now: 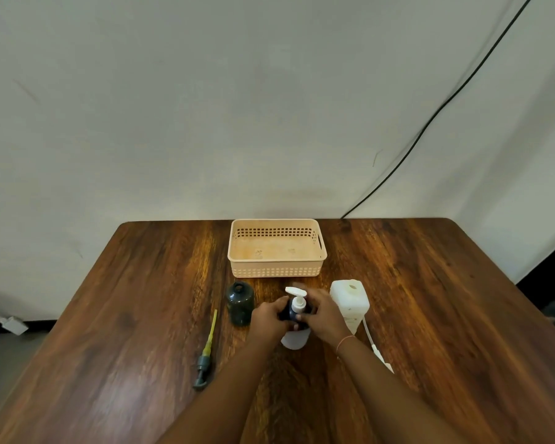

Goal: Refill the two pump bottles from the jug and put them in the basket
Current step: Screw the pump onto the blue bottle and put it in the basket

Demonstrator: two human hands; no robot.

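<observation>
Step in hand: work at the pump collar of the white-pump bottle point(294, 341). From one look I can't tell if it is being loosened or tightened.
Left grip point(268, 315): curled round the bottle's dark shoulder from the left, steadying it.
Right grip point(321, 310): fingers wrapped round the neck just under the white pump head point(296, 292), in a twisting hold.
Bottle position: upright on the desk point(125, 315), between the dark bottle point(240, 304) and the jug point(350, 302), on the near side of the basket point(276, 261).
Dark bottle: stands open-necked, with its loose pump point(204, 360) lying flat on the desk nearer the person.
Jug: upright, just right of the right grip. A white tube point(370, 339) lies by its base; what it belongs to is unclear.
Basket: nothing in it, so neither bottle is stowed yet.
Progress, my guess: early to middle. Fill levels are not readable.
Next move calls for: keeping the body from turning with the cap, then lifting the pump straight so the tube clears the neck, if it is coming off.
Surface: dark wood-grain desk with a glossy sheen.
Room: plain pale wall point(205, 123) with a black cable point(442, 107) running down it to the desk's far edge. A small white object point(12, 325) sits on the floor at left.
</observation>
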